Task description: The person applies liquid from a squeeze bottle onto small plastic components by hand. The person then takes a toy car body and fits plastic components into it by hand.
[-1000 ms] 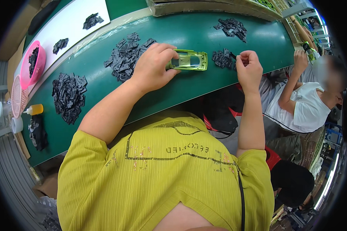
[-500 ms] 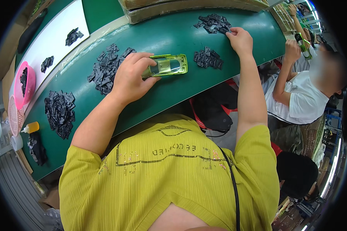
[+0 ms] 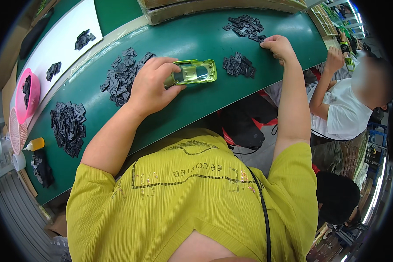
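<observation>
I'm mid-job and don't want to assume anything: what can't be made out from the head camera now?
All in the head view:
- Left end of the green toy car shell: covered by the left hand.
- Whether the right hand pinches a black piece: too small at the fingertips, beside the far black pile.
- Top of the cardboard box: cut off by the picture's upper edge.

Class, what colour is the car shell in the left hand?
The car shell is lime green, clearest in the head view.

TXT | dk ltrs (image 3: 197, 170), upside-dn | yel-grn shirt (image 3: 192, 203) frt | pt unclear
</observation>
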Demonstrator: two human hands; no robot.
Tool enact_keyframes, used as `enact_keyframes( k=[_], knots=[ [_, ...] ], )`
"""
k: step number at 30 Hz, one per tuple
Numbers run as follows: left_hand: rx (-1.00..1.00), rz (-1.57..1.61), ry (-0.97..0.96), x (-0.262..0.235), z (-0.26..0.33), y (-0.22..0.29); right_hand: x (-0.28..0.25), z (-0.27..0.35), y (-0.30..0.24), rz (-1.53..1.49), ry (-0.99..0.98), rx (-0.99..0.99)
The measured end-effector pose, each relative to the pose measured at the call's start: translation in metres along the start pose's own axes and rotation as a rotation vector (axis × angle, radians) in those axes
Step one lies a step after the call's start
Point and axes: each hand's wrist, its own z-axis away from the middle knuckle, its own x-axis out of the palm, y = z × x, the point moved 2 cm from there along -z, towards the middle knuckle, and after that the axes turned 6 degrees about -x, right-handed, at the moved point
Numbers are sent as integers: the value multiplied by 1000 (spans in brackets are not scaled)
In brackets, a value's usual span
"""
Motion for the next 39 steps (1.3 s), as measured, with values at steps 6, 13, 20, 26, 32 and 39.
enact_keyframes(
  k=[6,13,20,26,32,39],
  knots=[
    [-19,5,-15,0,2,0,3,5,2,-59,-55,8],
    [3,0,14,2,2,-2,20,54,-35,-752,-271,-258],
    [75,-38,57,3,4,-7,84,148,-104,-688,-456,-526],
    [108,-55,65,4,4,-5,124,166,-104,-263,-342,-758],
    [101,-53,58,4,7,-7,123,161,-107,-60,-277,-918],
    [89,-58,45,4,6,-7,124,155,-103,-174,-338,-720]
  ],
)
